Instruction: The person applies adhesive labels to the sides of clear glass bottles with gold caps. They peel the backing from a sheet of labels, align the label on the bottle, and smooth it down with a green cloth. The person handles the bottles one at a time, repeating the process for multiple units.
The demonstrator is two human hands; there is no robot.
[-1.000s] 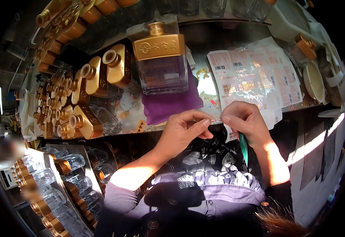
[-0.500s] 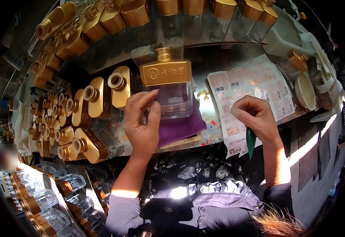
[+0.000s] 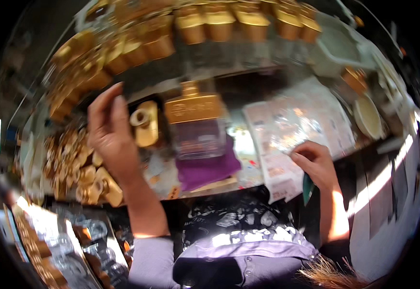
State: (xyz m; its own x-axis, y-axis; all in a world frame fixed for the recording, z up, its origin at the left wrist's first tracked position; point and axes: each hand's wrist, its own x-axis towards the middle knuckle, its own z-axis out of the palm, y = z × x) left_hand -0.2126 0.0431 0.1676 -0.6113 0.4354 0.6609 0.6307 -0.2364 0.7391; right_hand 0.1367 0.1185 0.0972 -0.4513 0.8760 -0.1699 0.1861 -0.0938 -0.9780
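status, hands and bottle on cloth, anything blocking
Left hand beside bottle, not touching. Right hand holding green object by printed sheets. Bottle on purple cloth, unobstructed.

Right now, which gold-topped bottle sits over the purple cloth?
The gold-topped bottle just left of the printed sheets; it alone shows purple cloth beneath its clear glass body.

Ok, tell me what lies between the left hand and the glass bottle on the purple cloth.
In the head view, a gold bottle with a round mouth shows between the left hand and the glass bottle.
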